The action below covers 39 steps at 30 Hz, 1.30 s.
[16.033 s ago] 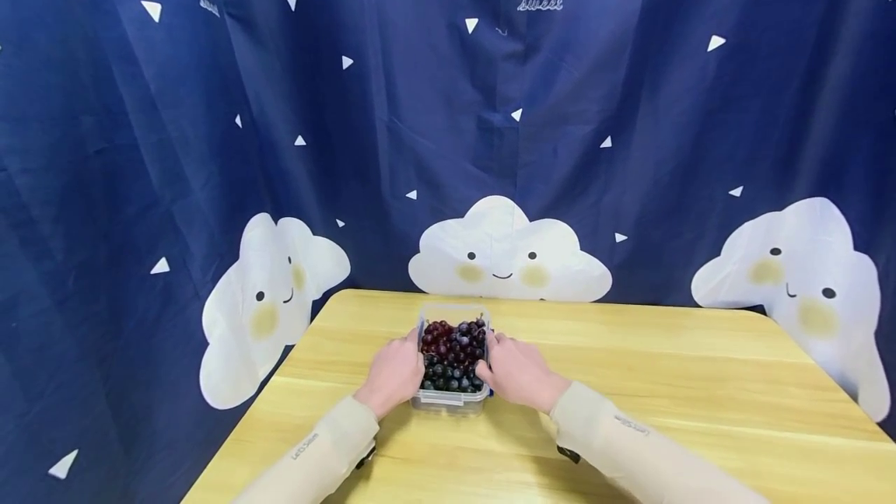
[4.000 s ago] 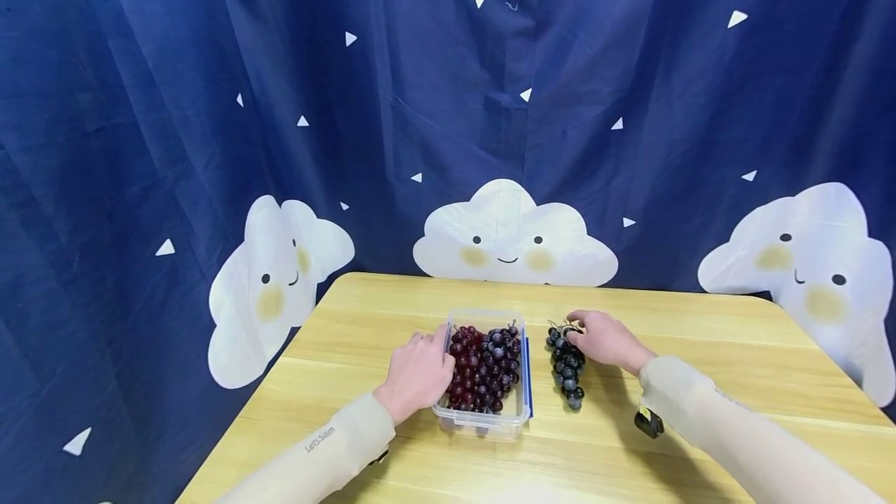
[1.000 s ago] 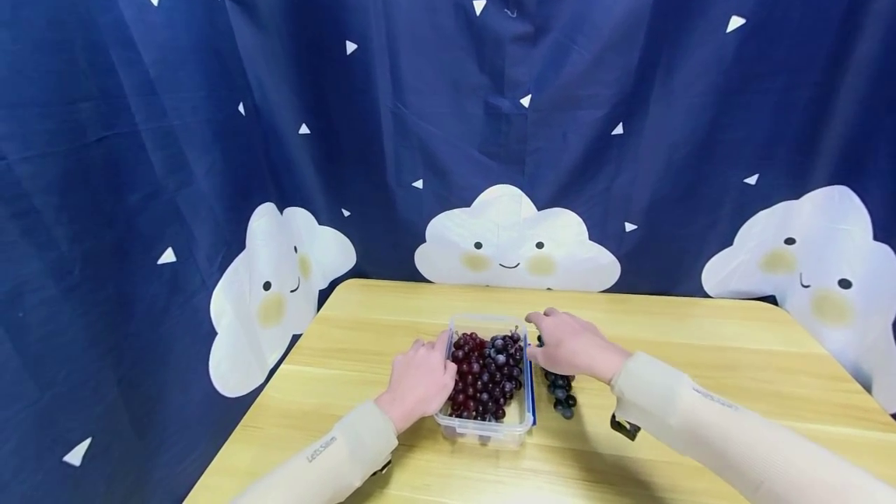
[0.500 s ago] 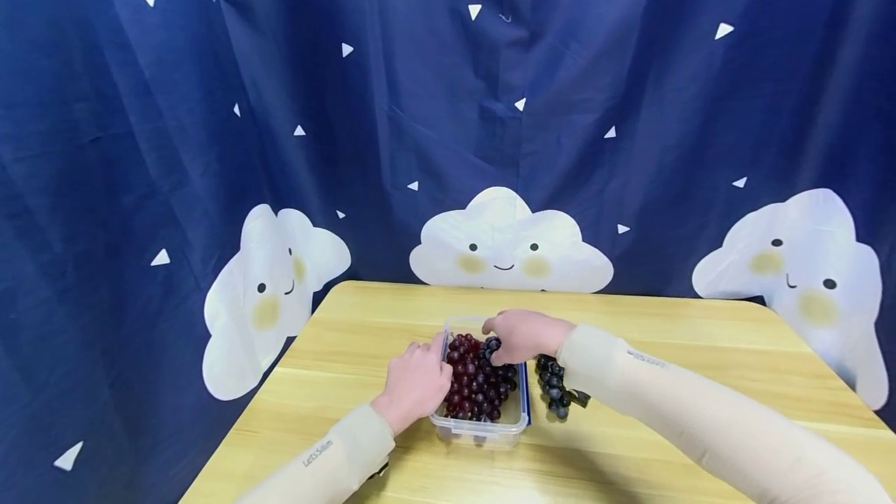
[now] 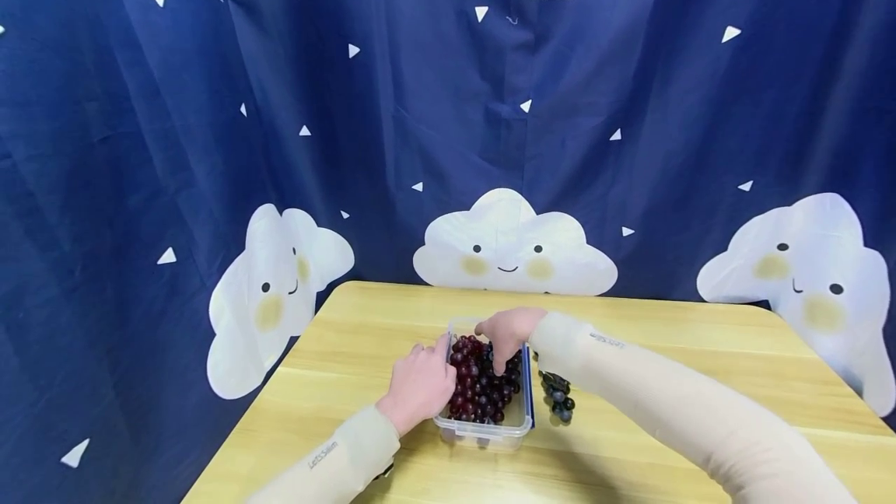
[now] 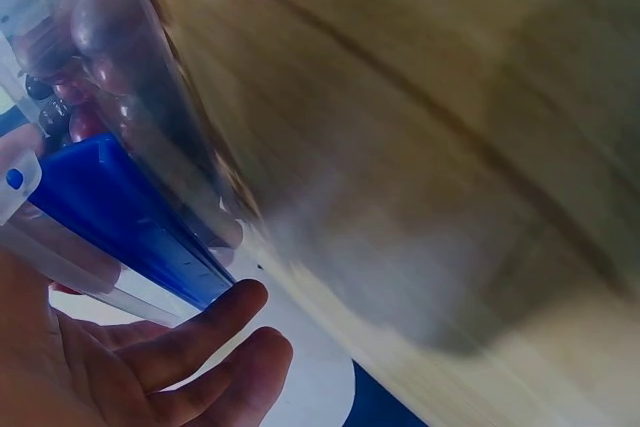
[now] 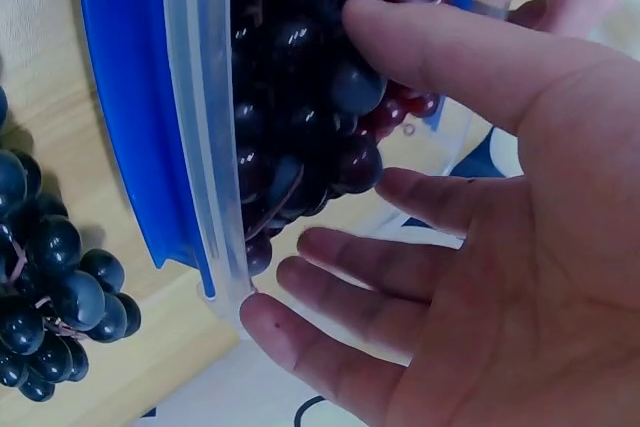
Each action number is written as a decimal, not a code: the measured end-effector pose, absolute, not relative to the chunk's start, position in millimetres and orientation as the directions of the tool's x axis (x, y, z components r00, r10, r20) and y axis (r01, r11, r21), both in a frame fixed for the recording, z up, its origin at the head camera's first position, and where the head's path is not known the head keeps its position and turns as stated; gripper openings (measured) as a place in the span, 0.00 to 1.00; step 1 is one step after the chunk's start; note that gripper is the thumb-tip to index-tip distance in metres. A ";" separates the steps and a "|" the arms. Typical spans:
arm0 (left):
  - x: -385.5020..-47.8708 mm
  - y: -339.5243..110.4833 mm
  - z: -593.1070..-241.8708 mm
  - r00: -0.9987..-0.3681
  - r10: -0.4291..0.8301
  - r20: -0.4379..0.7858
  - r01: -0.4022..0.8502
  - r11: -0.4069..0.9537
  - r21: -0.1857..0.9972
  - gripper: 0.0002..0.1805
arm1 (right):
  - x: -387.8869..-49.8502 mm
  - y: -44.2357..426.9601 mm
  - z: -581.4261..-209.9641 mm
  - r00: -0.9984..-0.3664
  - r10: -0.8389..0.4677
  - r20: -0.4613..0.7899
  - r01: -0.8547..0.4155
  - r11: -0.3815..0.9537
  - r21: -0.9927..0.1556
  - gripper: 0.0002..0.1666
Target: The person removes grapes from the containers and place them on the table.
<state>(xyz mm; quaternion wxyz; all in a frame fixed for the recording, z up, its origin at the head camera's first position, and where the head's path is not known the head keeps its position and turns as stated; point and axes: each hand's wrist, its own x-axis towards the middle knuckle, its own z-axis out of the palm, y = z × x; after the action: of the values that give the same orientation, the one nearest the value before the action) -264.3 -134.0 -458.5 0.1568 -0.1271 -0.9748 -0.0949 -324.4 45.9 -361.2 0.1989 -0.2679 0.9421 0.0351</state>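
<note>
A clear plastic food container (image 5: 484,429) with blue side latches holds red grapes (image 5: 463,389) on the left and dark purple grapes (image 5: 513,379) on the right. My left hand (image 5: 422,386) grips its left side; in the left wrist view the fingertips lie beside a blue latch (image 6: 130,217). Over the container's far right part reaches my right hand (image 5: 509,330). In the right wrist view its thumb touches the dark grapes (image 7: 300,42), while the other fingers are spread and loosely straight. Outside, to the right, a black grape bunch (image 5: 558,397) lies partly behind the right sleeve.
The container stands on a light wooden table (image 5: 665,364). Behind the table hangs a dark blue curtain (image 5: 392,138) printed with white clouds and triangles. Another blue latch (image 7: 130,107) sticks out along the container's right side, toward the black bunch.
Since the earliest frame, the black bunch has gone from the container to the table. My right hand has since left it and moved left over the container. My left hand stays put.
</note>
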 end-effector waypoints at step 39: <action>-262.6 -134.0 -454.5 -0.936 0.188 0.297 0.243 0.957 0.158 0.27 | -330.4 47.9 -372.7 -0.765 -0.485 -0.424 -0.555 0.830 0.051 0.54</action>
<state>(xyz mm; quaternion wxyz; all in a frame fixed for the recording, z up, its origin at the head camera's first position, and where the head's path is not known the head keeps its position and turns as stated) -262.6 -134.0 -454.5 0.1409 -0.1101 -0.9791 -0.0968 -330.4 47.9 -372.7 0.2008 -0.2783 0.9352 0.0871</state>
